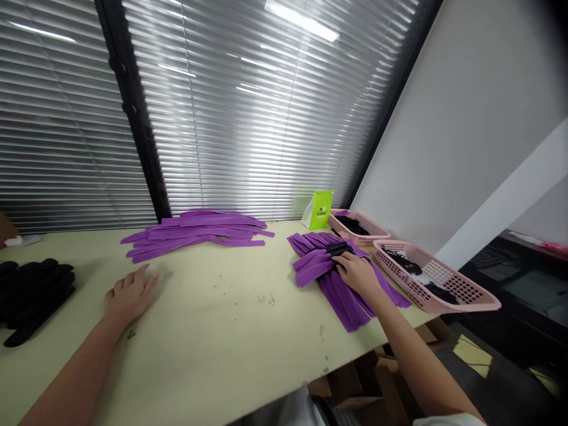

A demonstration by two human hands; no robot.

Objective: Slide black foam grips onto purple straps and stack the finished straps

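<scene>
My left hand lies palm down on the pale table, fingers spread and holding nothing. Behind it is a loose stack of long purple fabric strips. At the far left sits a heap of black padded pieces, apart from that hand. My right hand is on a fanned pile of purple straps with a row of black fittings across its middle. The fingers are bent over a strap by the fittings; their tips are partly hidden.
Two pink mesh baskets, one at the back and a nearer one, hold black cords or small parts. A bright green and white packet stands before the window blinds. Cardboard boxes lie below the table's front edge.
</scene>
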